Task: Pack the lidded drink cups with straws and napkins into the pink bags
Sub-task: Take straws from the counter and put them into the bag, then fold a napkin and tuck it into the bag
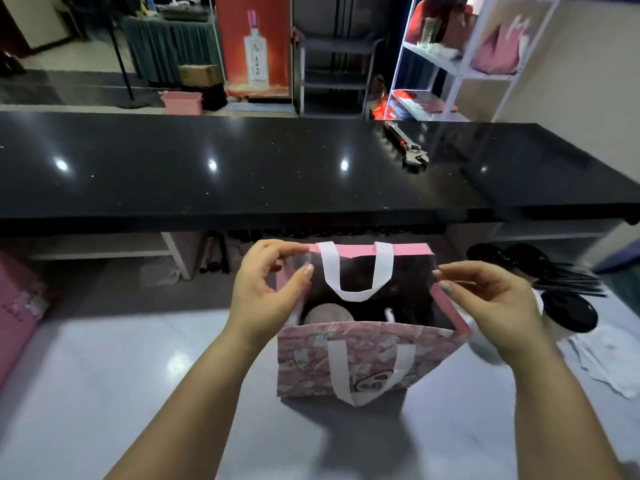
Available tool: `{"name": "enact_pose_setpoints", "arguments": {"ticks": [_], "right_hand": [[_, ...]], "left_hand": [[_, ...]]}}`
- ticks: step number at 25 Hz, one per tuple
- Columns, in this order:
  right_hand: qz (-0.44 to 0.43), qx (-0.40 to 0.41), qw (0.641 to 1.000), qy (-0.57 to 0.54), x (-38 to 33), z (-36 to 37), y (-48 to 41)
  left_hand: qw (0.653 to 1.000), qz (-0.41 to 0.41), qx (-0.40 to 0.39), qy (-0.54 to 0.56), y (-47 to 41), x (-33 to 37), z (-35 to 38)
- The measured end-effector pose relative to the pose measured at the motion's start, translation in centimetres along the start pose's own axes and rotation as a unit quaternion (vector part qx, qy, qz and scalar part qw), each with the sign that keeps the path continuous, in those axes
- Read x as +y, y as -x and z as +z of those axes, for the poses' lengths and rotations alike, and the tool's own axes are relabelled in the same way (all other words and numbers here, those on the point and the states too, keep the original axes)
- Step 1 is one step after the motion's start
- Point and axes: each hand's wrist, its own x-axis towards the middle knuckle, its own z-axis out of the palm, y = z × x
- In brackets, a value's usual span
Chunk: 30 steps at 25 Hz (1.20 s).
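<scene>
A pink patterned bag (349, 358) with white handles stands open on the pale table, in the middle of the view. My left hand (266, 289) pinches its left rim and my right hand (491, 296) pinches its right rim, holding the mouth apart. Inside, a rounded pale shape (329, 315) shows at the bottom left and a small white piece (389, 313) pokes up beside it. To the right of the bag stands a white cup with a black lid (568, 311). Black straws (571, 282) lie behind it and white napkins (609, 362) in front.
More black lids (509, 256) sit at the far right. A black counter (242, 174) with a wrench (408, 147) on it runs across behind the table. A stack of pink bags (17, 306) lies at the left edge. White shelves (460, 57) stand at the back.
</scene>
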Motion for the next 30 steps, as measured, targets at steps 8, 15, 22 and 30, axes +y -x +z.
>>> {"name": "enact_pose_setpoints", "arguments": {"ticks": [8,15,22,30], "right_hand": [[-0.07,-0.051,0.979,0.182,-0.9,0.7,-1.1],[-0.126,-0.055,0.947,0.29,-0.5,-7.0,-0.8],[-0.061,-0.022,0.938,0.342,8.0,-24.2,1.4],[0.15,-0.079,0.93,0.325,23.4,-34.5,5.6]], "left_hand": [[0.962,0.116,-0.026,-0.247,-1.4,3.7,0.9],[0.935,0.165,-0.108,-0.295,-0.6,9.6,11.9],[0.923,0.136,-0.214,-0.288,2.9,15.1,29.7],[0.879,0.056,-0.36,-0.307,9.1,13.0,45.3]]}}
